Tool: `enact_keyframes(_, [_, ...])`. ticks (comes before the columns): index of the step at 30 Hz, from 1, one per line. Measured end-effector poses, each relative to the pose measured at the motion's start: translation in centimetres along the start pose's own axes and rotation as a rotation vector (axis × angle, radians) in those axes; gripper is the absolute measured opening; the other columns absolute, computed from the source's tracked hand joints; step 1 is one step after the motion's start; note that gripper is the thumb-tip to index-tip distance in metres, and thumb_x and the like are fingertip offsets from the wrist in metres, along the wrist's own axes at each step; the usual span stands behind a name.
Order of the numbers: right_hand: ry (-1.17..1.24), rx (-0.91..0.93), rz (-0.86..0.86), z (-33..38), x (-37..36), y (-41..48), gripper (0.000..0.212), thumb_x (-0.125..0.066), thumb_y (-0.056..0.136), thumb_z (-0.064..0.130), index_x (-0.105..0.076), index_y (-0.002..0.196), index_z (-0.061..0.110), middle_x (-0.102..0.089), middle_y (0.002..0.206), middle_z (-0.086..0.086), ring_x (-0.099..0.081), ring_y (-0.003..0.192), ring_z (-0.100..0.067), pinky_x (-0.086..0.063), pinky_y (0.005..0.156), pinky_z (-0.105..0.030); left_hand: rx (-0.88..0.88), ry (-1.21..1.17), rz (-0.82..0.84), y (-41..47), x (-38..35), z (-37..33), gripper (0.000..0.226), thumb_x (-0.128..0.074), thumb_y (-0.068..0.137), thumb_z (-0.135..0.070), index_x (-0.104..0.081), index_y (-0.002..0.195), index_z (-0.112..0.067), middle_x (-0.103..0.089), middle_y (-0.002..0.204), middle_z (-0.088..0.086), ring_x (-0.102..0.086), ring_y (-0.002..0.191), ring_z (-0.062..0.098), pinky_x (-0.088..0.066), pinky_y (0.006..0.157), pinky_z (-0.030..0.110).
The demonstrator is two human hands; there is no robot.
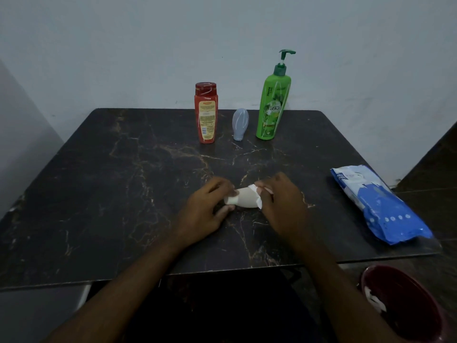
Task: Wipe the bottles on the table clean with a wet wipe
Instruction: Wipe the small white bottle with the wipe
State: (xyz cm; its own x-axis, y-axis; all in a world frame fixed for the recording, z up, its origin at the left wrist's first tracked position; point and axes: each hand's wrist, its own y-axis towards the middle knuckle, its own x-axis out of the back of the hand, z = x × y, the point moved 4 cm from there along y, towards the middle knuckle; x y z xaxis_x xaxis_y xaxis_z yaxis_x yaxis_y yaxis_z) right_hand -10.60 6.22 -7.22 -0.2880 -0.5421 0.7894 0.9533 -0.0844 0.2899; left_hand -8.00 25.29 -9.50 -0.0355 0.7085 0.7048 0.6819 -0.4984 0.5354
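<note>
While the left hand [201, 209] grips the half-hidden beige bottle [244, 198], the right hand [283, 203] pinches a wet wipe [258, 200] against it.

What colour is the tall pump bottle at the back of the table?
The pump bottle is bright green, darker green at the top; the head view shows it.

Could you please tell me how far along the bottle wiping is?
Done: white wipes lie in the dark red bin, so some wiping seems finished; which bottles, I cannot tell. In hand: the left hand grips the beige bottle while the right hand holds a wet wipe against it. Possibly left: the red bottle, small bluish bottle and green pump bottle at the back.
</note>
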Motion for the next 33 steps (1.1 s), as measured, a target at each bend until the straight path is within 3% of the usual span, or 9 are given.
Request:
enact_keyframes(4, [0.062, -0.05, -0.049, 0.0, -0.1, -0.5, 0.029, -0.058, 0.096, 0.019, -0.066, 0.124, 0.017, -0.058, 0.117, -0.004, -0.049, 0.094, -0.005, -0.032, 0.066, -0.004, 0.013, -0.103, -0.091, 0.3, 0.5, 0.3, 0.02, -0.078, 0.09, -0.016, -0.075, 0.108, -0.01, -0.07, 0.115, 0.001, -0.067, 0.106, 0.013, -0.057, 0.084, 0.036])
enact_keyframes(12, [0.101, 0.016, -0.001, 2.0, -1.1, 0.3, 0.029, -0.056, 0.097, 0.014, -0.065, 0.124, 0.014, -0.052, 0.115, 0.0, -0.046, 0.091, -0.004, -0.035, 0.07, -0.003, 0.252, -0.246, -0.102, 0.4, 0.8, 1.6, 0.033, -0.088, 0.079, -0.014, -0.073, 0.108, -0.016, -0.072, 0.11, -0.008, -0.07, 0.101, 0.009, -0.061, 0.083, 0.036])
enact_keyframes(16, [0.029, 0.134, 0.045, 4.4, -2.1, -0.1, 0.022, -0.055, 0.097, 0.017, -0.068, 0.114, 0.016, -0.047, 0.111, 0.003, -0.052, 0.085, -0.009, -0.048, 0.076, -0.025, 0.262, -0.264, -0.098, 0.4, 0.8, 1.7, 0.032, -0.088, 0.078, -0.012, -0.073, 0.106, -0.016, -0.072, 0.107, -0.008, -0.071, 0.099, 0.012, -0.061, 0.085, 0.039])
enact_keyframes(19, [-0.093, 0.163, 0.045, 4.7, -2.6, -0.3, 0.019, -0.057, 0.094, 0.02, -0.066, 0.111, 0.018, -0.046, 0.115, 0.003, -0.055, 0.084, -0.013, -0.052, 0.076, -0.031, 0.275, -0.268, -0.101, 0.3, 0.8, 1.7, 0.033, -0.089, 0.077, -0.012, -0.073, 0.106, -0.015, -0.073, 0.106, -0.008, -0.072, 0.098, 0.011, -0.061, 0.086, 0.038])
enact_keyframes(22, [-0.177, 0.127, 0.122, 2.5, -2.6, 0.9, 0.043, -0.066, 0.087, 0.016, -0.058, 0.129, 0.023, -0.046, 0.129, -0.001, -0.054, 0.104, -0.015, -0.048, 0.091, -0.029, 0.275, -0.254, -0.104, 0.4, 0.9, 1.7, 0.033, -0.089, 0.076, -0.013, -0.074, 0.105, -0.016, -0.073, 0.108, -0.009, -0.071, 0.099, 0.009, -0.061, 0.086, 0.037])
enact_keyframes(24, [-0.277, 0.143, 0.121, 0.7, -2.0, 1.9, 0.045, -0.067, 0.087, 0.015, -0.06, 0.131, 0.019, -0.052, 0.13, -0.009, -0.054, 0.112, -0.022, -0.046, 0.095, -0.034, 0.28, -0.249, -0.105, 0.4, 0.9, 1.7, 0.032, -0.089, 0.077, -0.012, -0.073, 0.105, -0.016, -0.073, 0.109, -0.009, -0.07, 0.1, 0.007, -0.06, 0.086, 0.034])
enact_keyframes(28, [0.101, -0.046, -0.062, -2.6, -0.7, 1.7, 0.021, -0.064, 0.092, 0.013, -0.074, 0.109, 0.015, -0.07, 0.104, -0.008, -0.062, 0.091, -0.014, -0.045, 0.084, -0.024, 0.306, -0.264, -0.108, 0.4, 0.9, 1.8, 0.03, -0.088, 0.078, -0.01, -0.073, 0.103, -0.013, -0.072, 0.109, -0.011, -0.069, 0.099, 0.005, -0.059, 0.085, 0.025])
enact_keyframes(31, [0.34, -0.239, -0.038, -3.6, -1.3, 1.6, 0.017, -0.066, 0.09, 0.022, -0.076, 0.103, 0.021, -0.075, 0.091, 0.001, -0.071, 0.078, -0.01, -0.059, 0.08, -0.039, 0.324, -0.277, -0.109, 0.4, 0.8, 1.8, 0.028, -0.087, 0.078, -0.01, -0.073, 0.102, -0.012, -0.073, 0.106, -0.011, -0.07, 0.096, 0.006, -0.058, 0.081, 0.022])
enact_keyframes(33, [0.359, -0.273, -0.057, -3.1, -1.1, 1.7, 0.017, -0.065, 0.09, 0.022, -0.076, 0.102, 0.019, -0.075, 0.089, 0.0, -0.071, 0.074, -0.011, -0.06, 0.074, -0.036, 0.331, -0.281, -0.103, 0.4, 0.7, 1.7, 0.027, -0.087, 0.078, -0.009, -0.073, 0.102, -0.011, -0.073, 0.105, -0.01, -0.069, 0.096, 0.005, -0.057, 0.08, 0.018])
